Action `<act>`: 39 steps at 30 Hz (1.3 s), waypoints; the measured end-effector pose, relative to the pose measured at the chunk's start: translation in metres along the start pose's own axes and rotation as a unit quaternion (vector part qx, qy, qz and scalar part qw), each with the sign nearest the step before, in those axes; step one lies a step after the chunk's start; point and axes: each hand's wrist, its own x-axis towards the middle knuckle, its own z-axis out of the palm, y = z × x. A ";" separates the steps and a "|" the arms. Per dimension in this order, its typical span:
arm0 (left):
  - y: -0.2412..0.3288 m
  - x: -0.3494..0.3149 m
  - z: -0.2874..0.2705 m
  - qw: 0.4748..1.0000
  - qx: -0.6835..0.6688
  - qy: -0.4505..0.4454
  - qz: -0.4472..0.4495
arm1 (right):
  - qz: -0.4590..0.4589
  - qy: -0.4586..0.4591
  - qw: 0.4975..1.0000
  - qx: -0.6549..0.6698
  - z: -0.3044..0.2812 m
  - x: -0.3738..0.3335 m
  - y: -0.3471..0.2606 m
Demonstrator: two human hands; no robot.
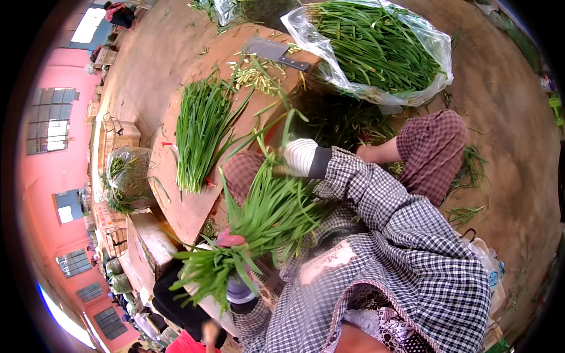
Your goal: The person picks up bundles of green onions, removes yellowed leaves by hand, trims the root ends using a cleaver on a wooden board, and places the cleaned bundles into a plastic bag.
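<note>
My left hand (239, 286), in a pale purple and pink glove, is wrapped round a loose bunch of garlic chives (276, 209) above my lap. My right hand (299, 156), in a white striped glove, is at the bunch's upper end. Its fingers are closed by a few long leaves, slightly blurred and partly hidden. Beyond my hands, a neat bundle of garlic chives (203, 132) lies on a wooden board (168, 203). A cleaver (268, 49) with a black handle rests at the board's far end, near scattered pale cut stem ends (257, 79).
A clear plastic-lined heap of garlic chives (379, 47) stands at the far right of the board. Loose green trimmings (341, 117) lie under the board's edge. A bagged bundle of greens (126, 176) and wooden crates (116, 134) are on the left. Other people sit farther off.
</note>
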 end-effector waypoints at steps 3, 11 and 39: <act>0.010 -0.020 -0.008 0.665 0.678 0.152 0.274 | 0.022 -0.056 0.997 0.042 0.008 -0.008 0.019; 0.023 -0.060 -0.025 0.465 0.824 0.111 0.305 | 0.306 -0.158 0.936 0.068 -0.067 -0.086 0.078; 0.008 0.011 0.008 0.539 0.751 0.111 0.365 | -0.011 0.064 0.913 0.403 -0.015 -0.041 0.012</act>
